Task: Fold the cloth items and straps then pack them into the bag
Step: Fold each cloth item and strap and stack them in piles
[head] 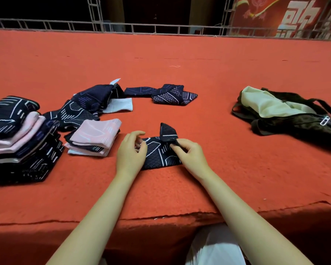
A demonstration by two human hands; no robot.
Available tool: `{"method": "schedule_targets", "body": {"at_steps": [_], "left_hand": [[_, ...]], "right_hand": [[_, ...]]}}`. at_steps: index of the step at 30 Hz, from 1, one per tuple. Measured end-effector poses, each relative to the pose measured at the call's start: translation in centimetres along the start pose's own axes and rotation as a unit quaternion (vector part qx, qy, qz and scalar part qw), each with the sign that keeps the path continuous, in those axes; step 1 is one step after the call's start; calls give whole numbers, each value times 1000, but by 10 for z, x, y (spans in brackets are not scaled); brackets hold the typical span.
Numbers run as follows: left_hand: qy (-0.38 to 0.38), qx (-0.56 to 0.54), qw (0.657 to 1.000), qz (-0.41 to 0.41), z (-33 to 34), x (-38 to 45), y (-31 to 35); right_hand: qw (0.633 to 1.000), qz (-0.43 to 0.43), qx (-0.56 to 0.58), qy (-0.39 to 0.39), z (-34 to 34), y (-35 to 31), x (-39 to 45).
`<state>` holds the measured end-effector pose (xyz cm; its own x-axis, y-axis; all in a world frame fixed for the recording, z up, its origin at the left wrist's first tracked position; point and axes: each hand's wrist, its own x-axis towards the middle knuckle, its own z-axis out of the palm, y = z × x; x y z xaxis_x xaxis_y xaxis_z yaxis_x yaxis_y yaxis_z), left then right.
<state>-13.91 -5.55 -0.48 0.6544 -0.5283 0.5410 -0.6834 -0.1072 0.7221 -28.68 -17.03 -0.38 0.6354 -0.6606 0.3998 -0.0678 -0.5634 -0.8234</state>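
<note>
1. Folded stack (17, 138): far left on the red surface (180, 58), well apart from my hands.
2. My left hand (131, 152): fingers loosely curled, resting on the dark cloth's (157, 153) left end.
3. Dark cloth: long axis left-right between both hands.
4. My right hand (189, 152): grip pinching the raised corner flap.
5. Bag (287, 115): open, far right, nearer my right hand.

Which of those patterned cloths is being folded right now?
The dark cloth nearest the person, between both hands; its corner stands up. The other cloths lie untouched farther back and left.
</note>
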Motion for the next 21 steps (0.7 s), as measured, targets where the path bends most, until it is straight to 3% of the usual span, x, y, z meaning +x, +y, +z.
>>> {"method": "schedule_targets", "body": {"at_steps": [6,10,13,18,21], "left_hand": [[-89,-1,995,-55,2,-1,-4],[-98,11,990,-104,5,2,-6],[-105,37,986,-122,7,8,-1],[-173,106,969,-142,12,16,13],[-210,81,963,-151,17,15,17]], "right_hand": [[978,-13,-111,-176,3,-5,-3],[990,-36,-68,-117,2,-3,-5],[992,-17,-102,-65,2,1,-2],[982,14,-171,-83,3,2,-1],[982,15,-168,-90,1,1,0]]}}
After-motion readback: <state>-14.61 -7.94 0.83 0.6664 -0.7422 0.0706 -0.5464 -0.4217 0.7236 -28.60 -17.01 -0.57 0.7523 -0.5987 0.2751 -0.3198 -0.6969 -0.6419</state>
